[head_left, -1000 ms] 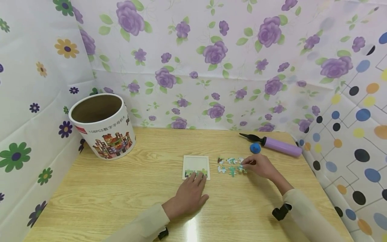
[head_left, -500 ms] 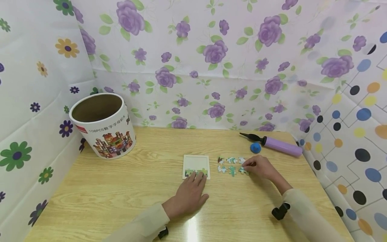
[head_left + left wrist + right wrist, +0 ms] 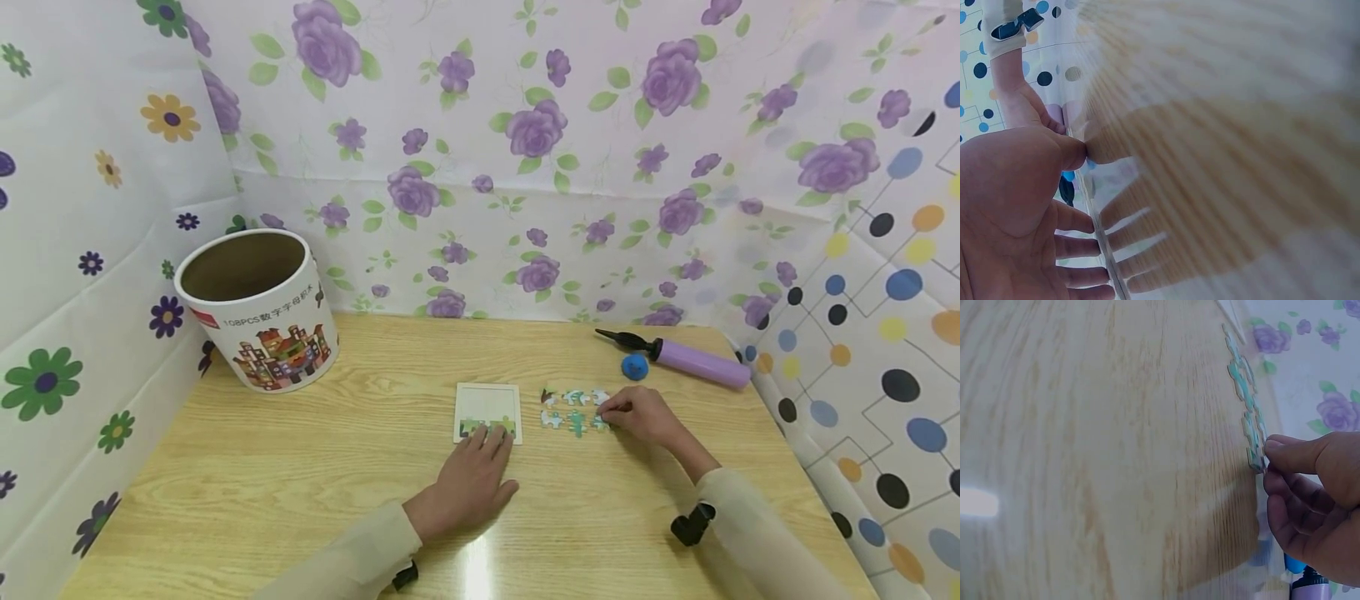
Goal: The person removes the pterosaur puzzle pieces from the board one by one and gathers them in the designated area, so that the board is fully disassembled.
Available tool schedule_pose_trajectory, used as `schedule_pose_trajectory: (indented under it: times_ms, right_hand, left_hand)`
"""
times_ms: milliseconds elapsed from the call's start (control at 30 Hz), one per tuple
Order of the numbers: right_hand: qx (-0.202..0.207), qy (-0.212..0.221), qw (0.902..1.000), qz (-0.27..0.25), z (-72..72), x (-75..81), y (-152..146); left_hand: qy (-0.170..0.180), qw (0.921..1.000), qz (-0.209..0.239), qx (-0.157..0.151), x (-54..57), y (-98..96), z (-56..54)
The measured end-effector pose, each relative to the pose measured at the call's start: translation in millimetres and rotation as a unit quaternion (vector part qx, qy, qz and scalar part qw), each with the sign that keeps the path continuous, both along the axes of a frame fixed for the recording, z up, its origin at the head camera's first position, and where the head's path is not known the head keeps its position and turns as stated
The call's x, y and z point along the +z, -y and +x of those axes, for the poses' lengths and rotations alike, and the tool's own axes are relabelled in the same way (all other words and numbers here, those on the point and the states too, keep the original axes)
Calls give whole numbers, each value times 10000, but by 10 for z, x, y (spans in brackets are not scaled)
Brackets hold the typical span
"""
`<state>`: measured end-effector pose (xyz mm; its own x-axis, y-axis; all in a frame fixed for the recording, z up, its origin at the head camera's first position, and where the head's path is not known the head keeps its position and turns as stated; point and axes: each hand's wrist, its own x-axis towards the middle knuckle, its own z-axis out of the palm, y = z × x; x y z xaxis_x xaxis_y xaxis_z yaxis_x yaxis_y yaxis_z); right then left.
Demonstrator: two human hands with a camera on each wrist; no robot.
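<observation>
My left hand (image 3: 467, 485) lies with fingers straight, its fingertips resting on the lower edge of a pale square puzzle tray (image 3: 487, 402). Green puzzle pieces (image 3: 506, 425) line the bottom of that tray, partly hidden by the fingers. To the tray's right, several loose puzzle pieces (image 3: 576, 423) lie in two rows. My right hand (image 3: 647, 415) pinches the nearer right-hand puzzle piece (image 3: 599, 422) between thumb and index finger. In the right wrist view, thumb and fingertip meet at the end of this teal-and-white puzzle piece (image 3: 1252, 440), with the other fingers curled beneath.
A large white printed bucket (image 3: 277, 325) stands at the back left. Behind the right hand are a small blue object (image 3: 634, 367) and a purple hand pump (image 3: 697, 363) with a black nozzle. Flowered and dotted cloth walls (image 3: 465, 167) surround the wooden table (image 3: 337, 467).
The right hand shifts its pinched puzzle piece slightly right, then back left towards its row. The left hand stays in place on the tray.
</observation>
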<state>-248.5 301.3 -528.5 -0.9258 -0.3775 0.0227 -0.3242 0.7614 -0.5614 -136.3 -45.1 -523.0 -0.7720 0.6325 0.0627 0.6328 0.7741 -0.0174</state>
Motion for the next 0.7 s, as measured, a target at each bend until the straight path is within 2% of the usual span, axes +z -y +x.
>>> schedule_pose_trajectory:
  times_ms: [133,267,333,533,700]
  right_hand:
    - [-73,-5,10000,8,-7,28,22]
    - [-49,-102,9999,-47,10,44,81]
    - [21,-193,9997,-113,18,60,134]
    - [229,-217,9989,-343,9,130,324]
    - [408,-263,9979,-437,-22,183,511]
  left_hand:
    - [41,10000,-59,-1,29,-1,13]
    - [338,9993,-98,104,55,-27,26]
    - [380,9991,-157,136,60,-46,29]
    - [76,9989,-447,133,81,-81,39]
    - [29,9986,-515,87,51,-97,48]
